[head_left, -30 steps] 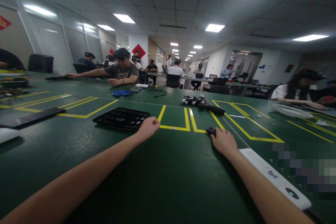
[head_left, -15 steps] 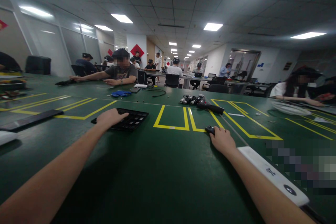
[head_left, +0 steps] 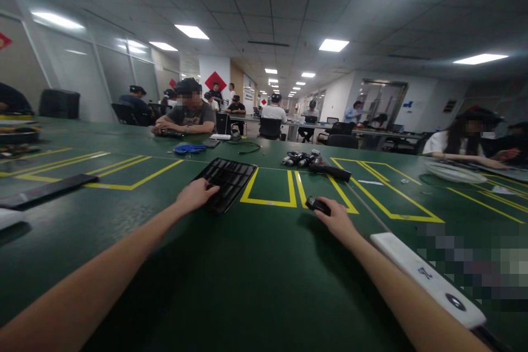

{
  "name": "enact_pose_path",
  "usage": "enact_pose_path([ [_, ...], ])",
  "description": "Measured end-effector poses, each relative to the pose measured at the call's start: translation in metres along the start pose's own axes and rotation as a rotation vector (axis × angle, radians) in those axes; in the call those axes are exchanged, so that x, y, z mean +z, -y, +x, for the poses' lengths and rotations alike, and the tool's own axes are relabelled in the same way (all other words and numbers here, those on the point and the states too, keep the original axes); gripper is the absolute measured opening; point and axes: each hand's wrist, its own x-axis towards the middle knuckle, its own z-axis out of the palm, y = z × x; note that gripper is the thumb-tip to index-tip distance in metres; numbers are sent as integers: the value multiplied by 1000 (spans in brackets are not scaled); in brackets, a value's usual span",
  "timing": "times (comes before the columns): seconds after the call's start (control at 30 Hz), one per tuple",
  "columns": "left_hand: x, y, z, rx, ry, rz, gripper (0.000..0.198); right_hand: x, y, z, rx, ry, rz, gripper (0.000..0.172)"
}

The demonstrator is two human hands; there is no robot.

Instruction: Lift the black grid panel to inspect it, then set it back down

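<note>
The left hand [head_left: 194, 197] is holding a black gridded tray [head_left: 231, 180] by its near left edge, the thumb lying over the grid and the other fingers mostly hidden, presumably curling underneath. The tray is sitting just left of the middle yellow tape outline [head_left: 258, 202], its right corner coming close to the tape, and it is tilting rather than lying flat; whether an edge is touching the green worktop [head_left: 247, 280] I cannot tell. The right hand [head_left: 341, 220] is closing narrowly on a small black device [head_left: 317, 205], right of that outline, with thumb and fingers pinching its near end and the far end projecting free. Beyond the outline, to its right, a black cylinder [head_left: 330, 171] is lying beside a cluster of silver-and-black parts [head_left: 301, 158]. The tray is looking like thin moulded plastic, so it is probably being light and fairly stiff, its smooth rim perhaps slipping a little and its slender ribs likely bending under a hard squeeze; the solid rim would be giving the surest hold. The device is seeming compact, light and rigid, best suiting a pinch across its sides.
</note>
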Motion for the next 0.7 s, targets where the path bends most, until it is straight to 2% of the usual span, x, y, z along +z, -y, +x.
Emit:
enact_pose_path([
  [0.17, 34, -77, -49, 345, 103, -444, 37, 8, 43, -25, -90, 208, 547, 49],
  [0.27, 45, -101, -79, 459, 226, -608, 41, 11, 52, -35, -203, 247, 662, 48],
  [0.33, 47, -105, -90, 480, 282, -651, 42, 12, 51, -38, -286, 250, 669, 47],
  [0.43, 51, -101, -94, 510, 313, -683, 41, 18, 47, -37, -350, 246, 622, 46],
  [0.57, 60, -94, -94, 552, 320, -652, 40, 30, 42, -37, -373, 253, 569, 41],
  [0.7, 64, -93, -99, 547, 370, -596, 38, 34, 42, -40, -355, 195, 466, 40],
])
